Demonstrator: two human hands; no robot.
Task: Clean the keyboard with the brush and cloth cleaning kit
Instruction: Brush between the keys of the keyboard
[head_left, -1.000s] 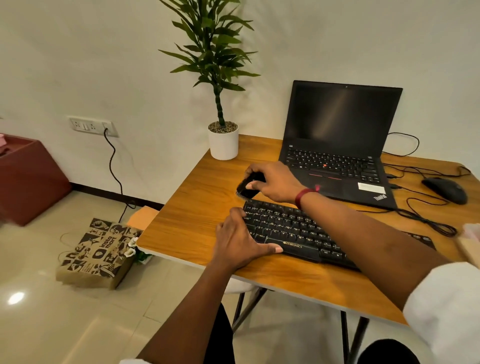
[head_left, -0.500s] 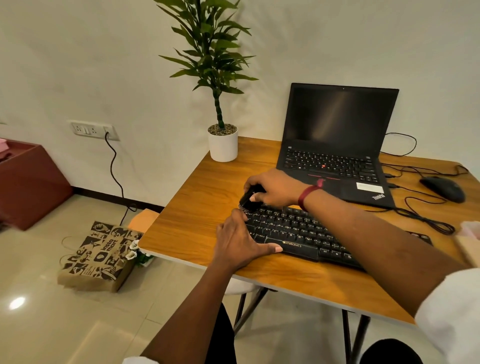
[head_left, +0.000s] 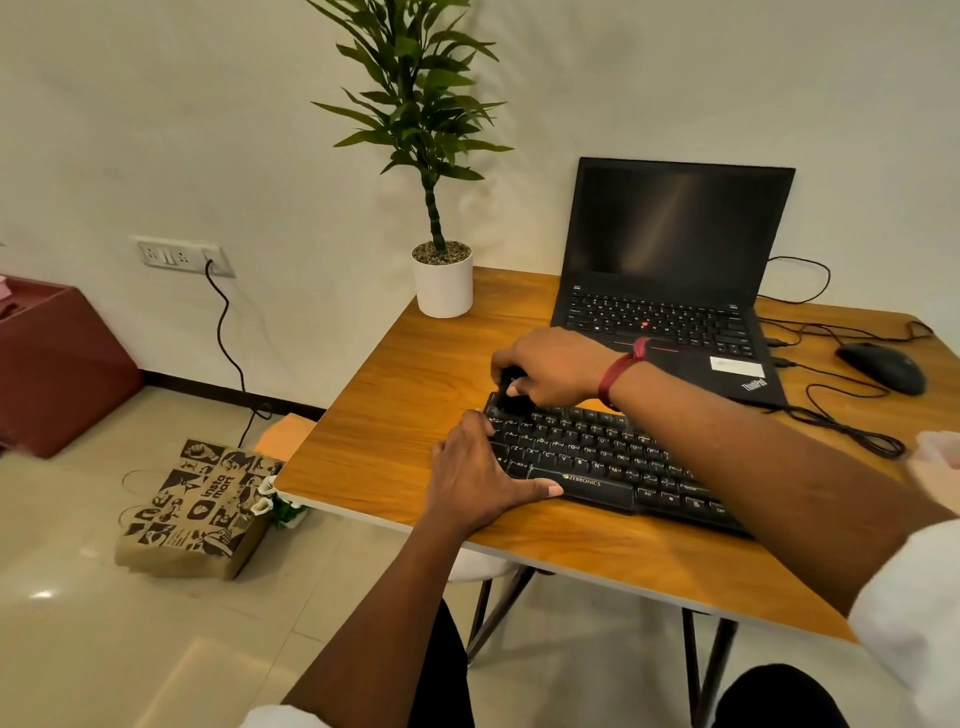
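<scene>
Keyboard (head_left: 597, 457): lying on surface (head_left: 415, 395), near laptop (head_left: 670, 312). Right hand (head_left: 550, 369) gripping dark brush (head_left: 511, 382), working top-left keys. Left hand (head_left: 478, 478) gripping keyboard's left corner. Brushing likely just beginning; remaining rows, cloth wipe pending.

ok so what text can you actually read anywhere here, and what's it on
"ZEBRONICS": front edge of the keyboard
"ThinkPad": palm rest of the laptop
"insta mart": paper bag on the floor
Too small to read reliably: the key legends on both
Too blurred: the laptop's white sticker
</scene>
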